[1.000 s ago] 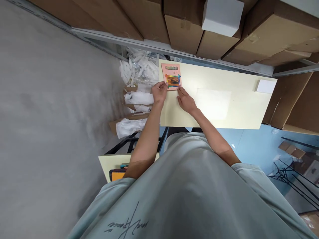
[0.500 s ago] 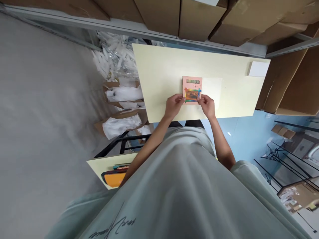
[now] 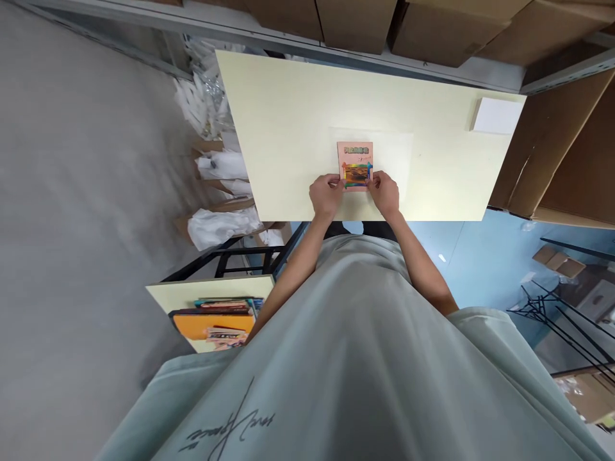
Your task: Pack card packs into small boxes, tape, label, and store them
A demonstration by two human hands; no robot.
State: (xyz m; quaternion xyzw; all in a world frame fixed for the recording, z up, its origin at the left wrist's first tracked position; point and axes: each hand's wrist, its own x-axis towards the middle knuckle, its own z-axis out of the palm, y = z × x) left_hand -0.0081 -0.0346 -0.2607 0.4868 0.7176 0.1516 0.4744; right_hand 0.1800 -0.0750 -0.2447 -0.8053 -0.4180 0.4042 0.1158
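Observation:
A small pink booklet [image 3: 355, 160] with a colourful picture on its cover lies on the pale yellow table [image 3: 288, 115], on top of a clear sheet [image 3: 394, 160] near the front edge. My left hand [image 3: 325, 195] pinches the booklet's lower left corner with curled fingers. At the lower right corner my right hand [image 3: 385, 192] grips it the same way. Both forearms reach forward over my grey-green shirt.
A white box [image 3: 497, 115] sits at the table's far right corner. Cardboard boxes [image 3: 355, 22] line the shelf behind. White plastic bags [image 3: 218, 224] lie in cartons left of the table. A low second table [image 3: 211, 314] at my left holds stacked books.
Both hands have carried the booklet from the table's far left corner to the middle near the front edge, onto the clear sheet. The view has shifted left with it.

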